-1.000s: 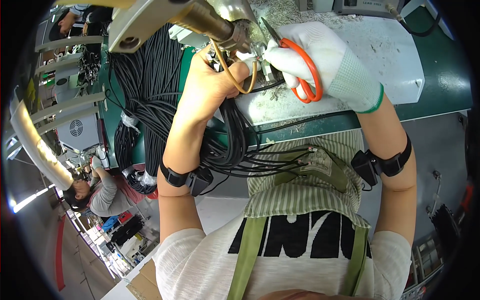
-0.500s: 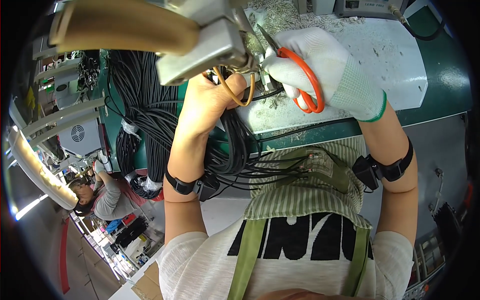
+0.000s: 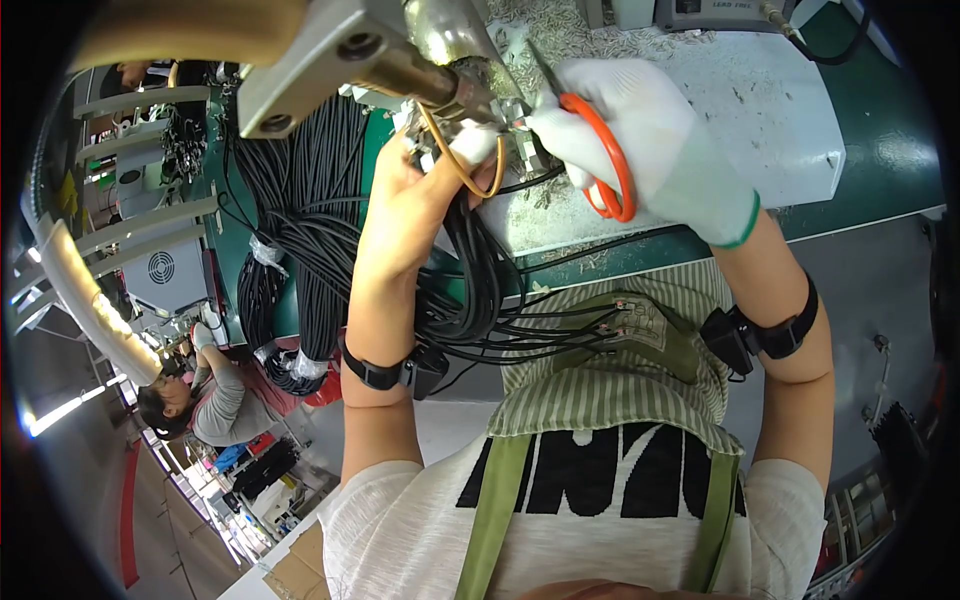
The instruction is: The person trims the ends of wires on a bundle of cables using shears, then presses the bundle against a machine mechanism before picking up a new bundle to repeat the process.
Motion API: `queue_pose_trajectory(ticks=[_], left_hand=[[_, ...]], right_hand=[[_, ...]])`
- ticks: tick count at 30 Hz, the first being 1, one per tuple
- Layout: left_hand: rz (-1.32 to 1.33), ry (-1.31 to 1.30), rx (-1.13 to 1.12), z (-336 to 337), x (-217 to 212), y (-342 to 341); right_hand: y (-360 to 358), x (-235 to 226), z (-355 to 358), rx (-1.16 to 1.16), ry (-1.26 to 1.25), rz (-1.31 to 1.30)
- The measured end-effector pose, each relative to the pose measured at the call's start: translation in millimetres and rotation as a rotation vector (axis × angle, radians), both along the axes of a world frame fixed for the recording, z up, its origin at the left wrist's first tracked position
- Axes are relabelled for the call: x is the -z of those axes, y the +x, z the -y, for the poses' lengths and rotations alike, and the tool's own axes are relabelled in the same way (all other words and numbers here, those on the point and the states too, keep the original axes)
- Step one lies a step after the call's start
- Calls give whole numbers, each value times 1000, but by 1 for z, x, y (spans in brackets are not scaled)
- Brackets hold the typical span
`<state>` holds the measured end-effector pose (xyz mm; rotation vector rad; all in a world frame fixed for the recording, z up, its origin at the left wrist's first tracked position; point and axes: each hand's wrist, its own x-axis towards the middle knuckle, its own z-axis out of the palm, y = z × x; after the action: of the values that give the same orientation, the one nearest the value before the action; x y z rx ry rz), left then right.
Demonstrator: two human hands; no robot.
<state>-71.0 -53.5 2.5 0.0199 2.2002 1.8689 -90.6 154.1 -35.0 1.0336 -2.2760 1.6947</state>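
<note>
My left hand [image 3: 412,205], bare-skinned with white on the thumb tip, is closed round the upper end of a bundle of black cables [image 3: 480,290], just left of a metal fixture [image 3: 530,150]. A yellow-brown loop [image 3: 460,168] crosses in front of its thumb. My right hand [image 3: 645,140], in a white knit glove, has scissors with orange-red handles [image 3: 622,160] hooked on it, blades pointing up and away. Its fingertips are pinched at the fixture, where a black cable [image 3: 535,182] passes below. What exactly the fingertips pinch is too small to make out.
A metal arm [image 3: 310,75] with a blurred tan handle [image 3: 190,30] reaches over the top left. Small silvery scraps [image 3: 640,45] litter the white board [image 3: 780,130]. More black cables [image 3: 320,200] lie leftward on the green table. Another person [image 3: 225,400] sits at far left.
The metal arm and its tan handle have swung up and to the left, uncovering more of the fixture and the cables. Both hands stay at nearly the same place, keeping their grips.
</note>
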Motion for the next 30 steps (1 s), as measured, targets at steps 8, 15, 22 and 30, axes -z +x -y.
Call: queue_pose_trajectory(ticks=[8,15,22,30], left_hand=[[-60,741,-233,9,15,43],[-150,817,-220,-20,23,58],[-272,536,-259,-27,28,64],[-238,450,-246,-40,22,61]], right_hand=[[73,-35,-43,527,210,351],[74,-11,29,205,182,196],[63,2,26,-122,18,688],[72,-13,9,73,-175,749]])
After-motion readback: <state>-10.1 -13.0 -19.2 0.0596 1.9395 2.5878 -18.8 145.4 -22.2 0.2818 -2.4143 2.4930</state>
